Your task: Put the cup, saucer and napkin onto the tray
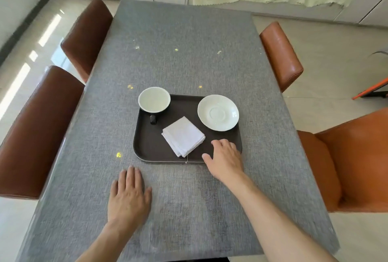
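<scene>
All three task items are located on the tray. The cup is positioned at the far left corner, its handle directed toward the person; its rim appears to overhang the far left edge of the tray, though this may be an effect of the viewing angle. The saucer is seated at the far right corner, close to the right rim. The napkin, folded, is laid near the centre, with a loose thread trailing over the near rim.

The left hand is laid flat and empty on the table, just short of the tray. The right hand is open, with nothing gripped; its fingers are spread over the near right corner of the tray, beside the napkin.

The placement is judged essentially complete. The following risks are noted:

- If the tray is pushed or lifted by one corner, the cup may be tipped, as it is set at the very edge.
- The saucer may be slid against the rim by any sudden pull.
- The napkin may be dragged out of fold if it is caught by the right hand on withdrawal.

Four brown chairs are set at the table sides, well apart from the tray. No obstruction is seen between the hands and the tray.
</scene>
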